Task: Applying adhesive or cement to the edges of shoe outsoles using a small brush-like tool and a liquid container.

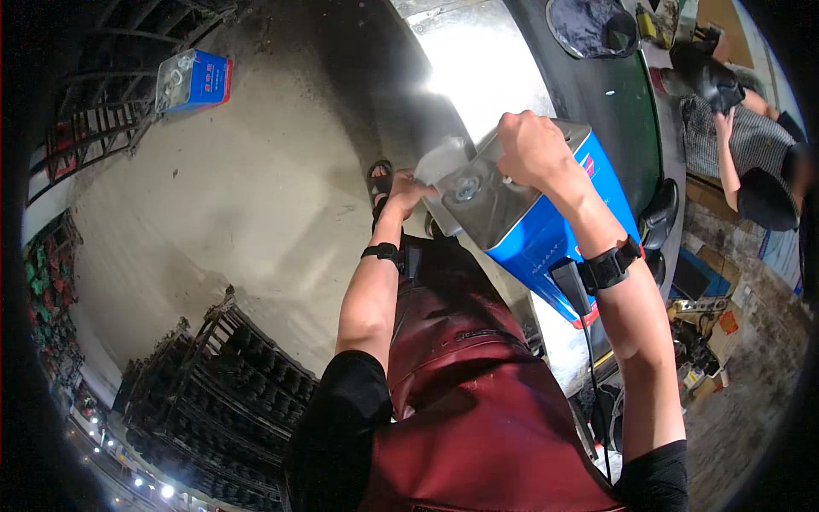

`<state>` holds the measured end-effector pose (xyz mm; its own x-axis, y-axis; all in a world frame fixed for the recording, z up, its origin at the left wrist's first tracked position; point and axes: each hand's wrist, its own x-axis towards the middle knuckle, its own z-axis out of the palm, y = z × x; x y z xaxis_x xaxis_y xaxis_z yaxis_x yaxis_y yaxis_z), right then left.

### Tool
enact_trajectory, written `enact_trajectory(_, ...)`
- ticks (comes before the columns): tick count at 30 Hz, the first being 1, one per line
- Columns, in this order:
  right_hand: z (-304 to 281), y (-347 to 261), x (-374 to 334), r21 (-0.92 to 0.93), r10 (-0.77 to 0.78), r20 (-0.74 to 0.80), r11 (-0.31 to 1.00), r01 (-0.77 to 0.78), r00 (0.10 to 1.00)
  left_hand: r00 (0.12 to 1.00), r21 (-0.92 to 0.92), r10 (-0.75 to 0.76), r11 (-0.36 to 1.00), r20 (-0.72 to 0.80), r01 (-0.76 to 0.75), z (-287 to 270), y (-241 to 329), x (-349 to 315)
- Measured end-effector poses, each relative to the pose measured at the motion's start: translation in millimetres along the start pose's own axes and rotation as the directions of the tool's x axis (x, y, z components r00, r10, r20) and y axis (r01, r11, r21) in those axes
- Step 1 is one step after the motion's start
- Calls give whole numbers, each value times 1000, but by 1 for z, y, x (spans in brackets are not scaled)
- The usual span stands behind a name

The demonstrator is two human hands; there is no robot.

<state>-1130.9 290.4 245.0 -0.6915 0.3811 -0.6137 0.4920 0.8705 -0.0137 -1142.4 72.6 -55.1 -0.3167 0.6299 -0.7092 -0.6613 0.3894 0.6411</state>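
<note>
A large blue rectangular metal can (546, 243) with a silver top and red lower edge leans over the bright work surface in front of me. My right hand (533, 152) is closed at the can's top, apparently round a handle hidden under its fingers. A round spout or cap (465, 189) sits on the silver top. In my left hand (405, 194) is the edge of a translucent plastic container (448, 162), held against the can beside the spout. The container's lower part is partly hidden, and I cannot tell whether anything is in it.
A conveyor belt (589, 94) runs along the right, carrying black shoes (659, 213). Beyond it a co-worker (746, 145) handles a black item. Racks of dark pieces (226, 384) stand at lower left. Another blue can (194, 81) sits on the floor at upper left.
</note>
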Motion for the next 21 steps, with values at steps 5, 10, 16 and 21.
enact_trajectory(5, -2, -4, -1, 15, -24, -16, 1000, 24, 1000, 998, -18, 54, 998, -9, -54, -5, -6, 0)
enact_trajectory(10, 8, 3, 1, 68, -15, -88, 997, 21, 996, 999, -11, 25, 1000, -41, -25, 5, 10, -9)
enact_trajectory(16, 7, 2, 2, 62, -15, -74, 998, 20, 997, 997, 9, 33, 999, -66, -33, 5, 19, -16)
enact_trajectory(21, 10, 6, 2, 58, -13, -91, 998, 19, 996, 988, 79, 96, 993, -120, -87, 10, 29, -23)
